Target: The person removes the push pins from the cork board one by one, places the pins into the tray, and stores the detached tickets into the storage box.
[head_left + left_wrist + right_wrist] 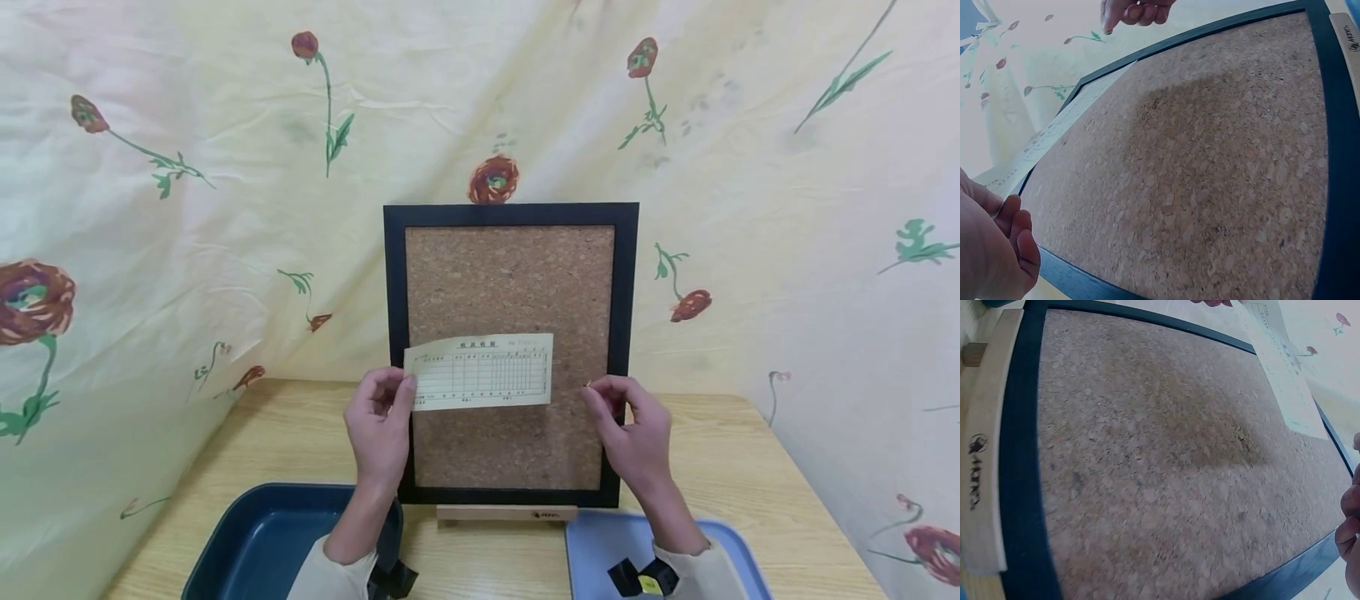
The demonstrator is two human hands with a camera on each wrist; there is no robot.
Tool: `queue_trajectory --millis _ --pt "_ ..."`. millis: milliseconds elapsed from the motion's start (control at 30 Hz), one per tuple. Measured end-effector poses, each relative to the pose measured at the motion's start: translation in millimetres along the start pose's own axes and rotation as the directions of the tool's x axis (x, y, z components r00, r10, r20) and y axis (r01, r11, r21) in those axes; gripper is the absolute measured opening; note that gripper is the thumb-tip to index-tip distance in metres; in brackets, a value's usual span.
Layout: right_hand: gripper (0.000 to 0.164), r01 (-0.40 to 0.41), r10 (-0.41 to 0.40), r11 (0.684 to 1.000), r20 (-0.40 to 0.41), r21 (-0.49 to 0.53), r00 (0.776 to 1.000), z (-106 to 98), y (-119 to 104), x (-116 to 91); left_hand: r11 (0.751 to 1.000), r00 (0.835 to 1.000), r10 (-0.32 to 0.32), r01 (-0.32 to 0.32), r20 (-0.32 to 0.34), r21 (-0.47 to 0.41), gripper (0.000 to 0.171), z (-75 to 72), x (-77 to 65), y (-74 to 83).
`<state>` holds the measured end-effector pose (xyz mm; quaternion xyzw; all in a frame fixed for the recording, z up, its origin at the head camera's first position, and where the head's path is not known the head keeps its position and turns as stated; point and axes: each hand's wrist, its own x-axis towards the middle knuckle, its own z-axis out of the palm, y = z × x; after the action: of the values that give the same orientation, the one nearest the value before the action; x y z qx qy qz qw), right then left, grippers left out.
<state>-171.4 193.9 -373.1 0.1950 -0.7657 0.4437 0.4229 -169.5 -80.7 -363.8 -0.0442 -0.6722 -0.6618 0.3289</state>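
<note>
A cork board in a black frame stands upright on the table. My left hand pinches the left edge of a printed paper receipt form between thumb and fingers. The form spans the board's lower middle, and in the left wrist view the paper stands off the cork and leaves a shadow. At the board's right side, my right hand has thumb and forefinger pinched together on a tiny pin, mostly hidden by the fingertips. The form's right edge is a short way left of this hand.
A wooden stand supports the board's bottom edge. On the table, a dark blue tray lies under the left forearm and a light blue tray under the right. Behind hangs a flowered cloth.
</note>
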Motion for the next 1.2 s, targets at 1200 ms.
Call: queue_trajectory --millis 1200 --pt "0.028 -0.035 0.036 0.998 0.007 -0.06 0.999 -31 7 -51 0.985 0.983 -0.165 0.168 -0.077 0.033 0.01 -51.6 -28.6 -3.1"
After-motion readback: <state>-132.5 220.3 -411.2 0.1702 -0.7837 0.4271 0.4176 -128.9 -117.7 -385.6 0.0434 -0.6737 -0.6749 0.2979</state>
